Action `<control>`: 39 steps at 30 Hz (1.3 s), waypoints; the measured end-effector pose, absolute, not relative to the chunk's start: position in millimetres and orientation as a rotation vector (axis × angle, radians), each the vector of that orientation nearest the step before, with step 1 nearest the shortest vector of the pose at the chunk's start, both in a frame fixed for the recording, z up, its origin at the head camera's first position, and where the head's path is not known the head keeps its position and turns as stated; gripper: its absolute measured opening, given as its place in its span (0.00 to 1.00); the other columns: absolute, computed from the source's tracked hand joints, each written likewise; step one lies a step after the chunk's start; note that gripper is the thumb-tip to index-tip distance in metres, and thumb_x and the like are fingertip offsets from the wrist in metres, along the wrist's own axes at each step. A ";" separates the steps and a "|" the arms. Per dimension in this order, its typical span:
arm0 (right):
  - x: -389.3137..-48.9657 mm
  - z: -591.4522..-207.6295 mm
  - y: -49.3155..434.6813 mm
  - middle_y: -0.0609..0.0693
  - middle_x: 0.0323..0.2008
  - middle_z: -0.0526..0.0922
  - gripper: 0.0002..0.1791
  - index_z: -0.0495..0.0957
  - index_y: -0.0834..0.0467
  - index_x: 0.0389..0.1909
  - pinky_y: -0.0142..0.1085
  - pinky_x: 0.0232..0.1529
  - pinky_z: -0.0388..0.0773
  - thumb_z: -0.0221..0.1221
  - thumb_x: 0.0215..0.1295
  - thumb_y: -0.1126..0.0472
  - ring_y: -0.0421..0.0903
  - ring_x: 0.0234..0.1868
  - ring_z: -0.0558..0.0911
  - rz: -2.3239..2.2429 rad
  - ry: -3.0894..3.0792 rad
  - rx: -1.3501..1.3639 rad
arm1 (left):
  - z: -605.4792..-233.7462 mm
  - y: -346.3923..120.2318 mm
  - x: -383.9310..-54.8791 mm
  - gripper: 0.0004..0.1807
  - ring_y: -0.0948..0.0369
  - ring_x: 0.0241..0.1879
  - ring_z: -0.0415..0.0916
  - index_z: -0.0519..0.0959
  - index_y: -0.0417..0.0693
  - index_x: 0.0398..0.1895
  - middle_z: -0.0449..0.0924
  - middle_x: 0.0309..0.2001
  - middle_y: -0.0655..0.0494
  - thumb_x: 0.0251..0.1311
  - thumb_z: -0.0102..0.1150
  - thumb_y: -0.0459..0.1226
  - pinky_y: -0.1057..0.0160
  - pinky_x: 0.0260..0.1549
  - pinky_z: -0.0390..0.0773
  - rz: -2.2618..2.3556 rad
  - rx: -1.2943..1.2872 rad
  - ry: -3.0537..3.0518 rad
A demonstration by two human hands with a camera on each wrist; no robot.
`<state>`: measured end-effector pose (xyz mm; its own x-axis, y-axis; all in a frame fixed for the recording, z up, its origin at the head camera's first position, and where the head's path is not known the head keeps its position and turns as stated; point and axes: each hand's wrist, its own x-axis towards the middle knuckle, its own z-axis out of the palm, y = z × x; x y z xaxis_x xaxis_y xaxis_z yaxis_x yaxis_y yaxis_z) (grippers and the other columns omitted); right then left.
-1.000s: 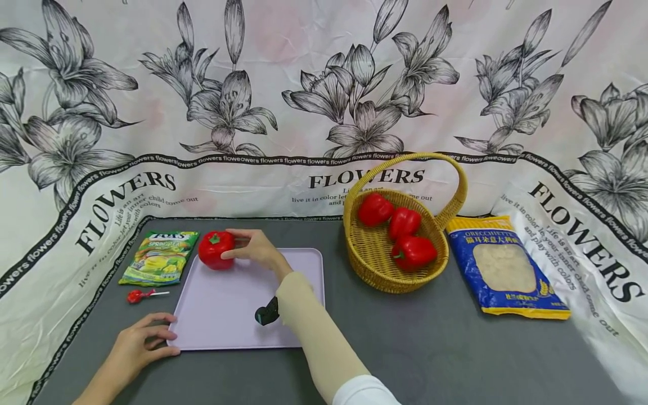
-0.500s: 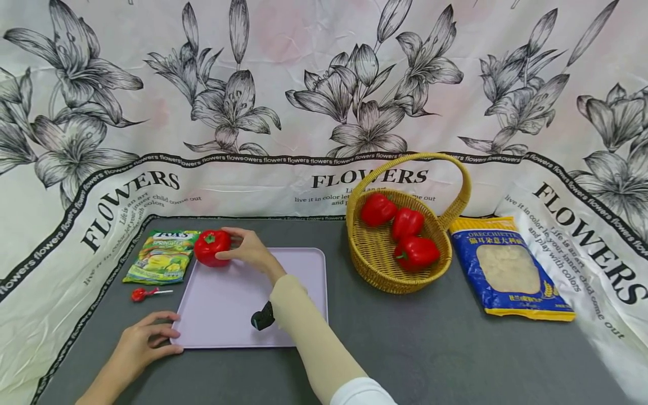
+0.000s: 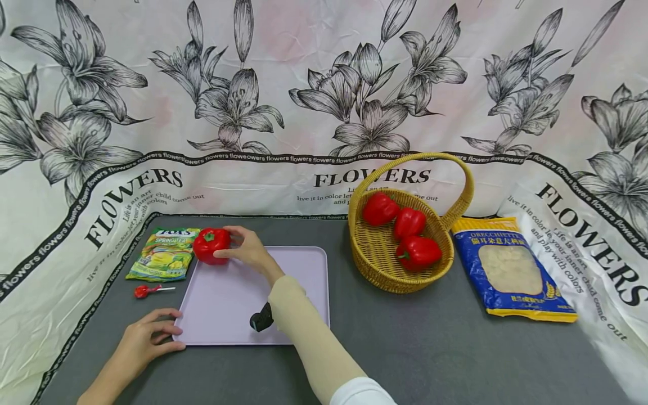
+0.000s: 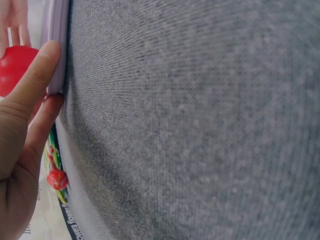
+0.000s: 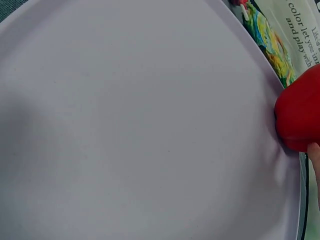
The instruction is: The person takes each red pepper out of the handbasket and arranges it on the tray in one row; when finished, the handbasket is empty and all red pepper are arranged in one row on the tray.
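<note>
The right hand (image 3: 249, 251) holds a red pepper (image 3: 210, 246) between thumb and fingers at the lilac tray's (image 3: 228, 309) far left corner. The left hand's (image 3: 144, 340) thumb and fingers grip the near left corner.

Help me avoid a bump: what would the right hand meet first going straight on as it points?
The right hand would first meet the red pepper it pinches; beyond, probably the green bag, though depth is unclear.
</note>
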<state>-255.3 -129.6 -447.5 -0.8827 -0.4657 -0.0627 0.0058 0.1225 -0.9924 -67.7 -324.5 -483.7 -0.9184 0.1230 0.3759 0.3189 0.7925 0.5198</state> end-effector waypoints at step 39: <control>-226.3 -428.6 18.6 0.56 0.65 0.70 0.29 0.68 0.61 0.65 0.40 0.62 0.71 0.62 0.62 0.69 0.44 0.65 0.69 -1.819 1.884 -0.841 | -490.5 -328.8 -66.8 0.18 0.90 0.44 0.64 0.84 0.49 0.20 0.79 0.40 0.65 0.19 0.80 0.27 0.89 0.31 0.70 -0.945 -0.426 -2.550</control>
